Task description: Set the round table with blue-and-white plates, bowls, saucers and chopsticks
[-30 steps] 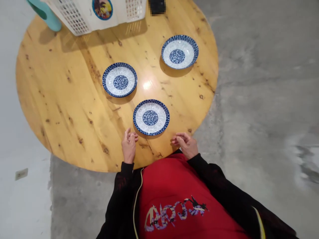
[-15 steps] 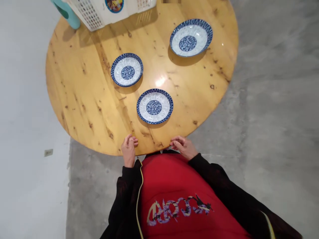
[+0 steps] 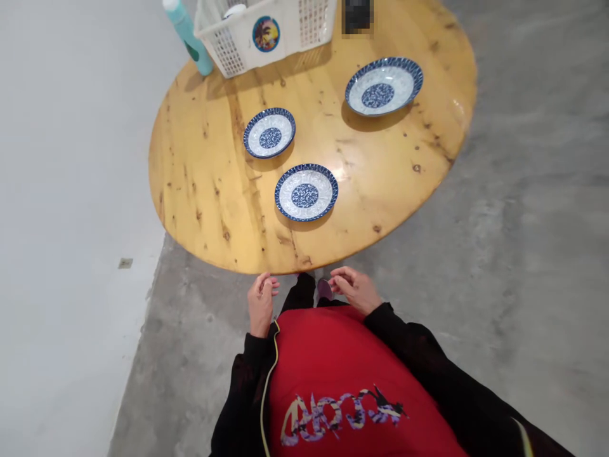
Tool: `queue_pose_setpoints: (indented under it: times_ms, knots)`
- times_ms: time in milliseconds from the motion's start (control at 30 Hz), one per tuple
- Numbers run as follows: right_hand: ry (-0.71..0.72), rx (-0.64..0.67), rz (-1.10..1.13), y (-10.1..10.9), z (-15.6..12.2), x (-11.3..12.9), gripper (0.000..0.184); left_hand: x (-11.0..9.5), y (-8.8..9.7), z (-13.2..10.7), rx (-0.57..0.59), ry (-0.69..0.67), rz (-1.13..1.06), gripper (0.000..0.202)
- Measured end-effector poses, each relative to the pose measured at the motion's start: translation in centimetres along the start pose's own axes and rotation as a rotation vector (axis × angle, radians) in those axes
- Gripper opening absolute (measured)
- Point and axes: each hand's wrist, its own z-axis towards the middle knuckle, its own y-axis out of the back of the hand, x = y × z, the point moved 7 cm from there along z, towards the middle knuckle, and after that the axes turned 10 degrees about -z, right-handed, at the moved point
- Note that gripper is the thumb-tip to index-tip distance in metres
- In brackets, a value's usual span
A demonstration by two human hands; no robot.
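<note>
Close to the table's near edge, my left hand (image 3: pixel 261 301) hangs with loosely curled fingers slightly apart, holding nothing. My right hand (image 3: pixel 354 289) is level with it on the other side, its fingers bent but parted and nothing in them. Nearest to both is a blue-and-white plate (image 3: pixel 306 193) lying flat on the wooden table (image 3: pixel 200 209). Behind it to the left rests a second, similar plate (image 3: pixel 269 133). A larger blue-and-white plate (image 3: pixel 383 87) sits farther back on the right. Neither hand touches a plate.
A white plastic basket (image 3: pixel 285 47) with a round sticker stands at the back, a white item partly showing inside. Left of it is a turquoise bottle (image 3: pixel 190 41). A pixelated dark patch (image 3: pixel 358 16) covers something at the back. A white wall (image 3: pixel 71 190) rises on the left.
The view has shifted, so the table and plates appear farther right and more of the basket shows. My hands now appear just off the table edge instead of over it. The plates keep their arrangement.
</note>
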Motion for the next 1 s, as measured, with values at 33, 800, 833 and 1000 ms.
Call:
queue_pose_setpoints:
  times_ms: [33, 800, 833, 1000]
  knots:
    - [0.014, 0.033, -0.028, -0.6, -0.1, 0.0, 0.026, 0.5, 0.7, -1.0, -0.026, 0.005, -0.001, 0.041]
    - [0.166, 0.054, -0.278, -12.1, -3.8, 1.7, 0.012, 0.2, 11.0, -1.5, 0.003, -0.047, -0.036, 0.048]
    - [0.183, 0.078, -0.314, -13.6, -4.1, 1.9, 0.011, 0.5, 12.6, -1.1, -0.013, -0.043, -0.042, 0.049]
    - [0.221, 0.112, -0.401, -19.0, -5.0, 2.3, 0.011, 0.9, 17.9, 0.7, -0.014, -0.045, -0.051, 0.049]
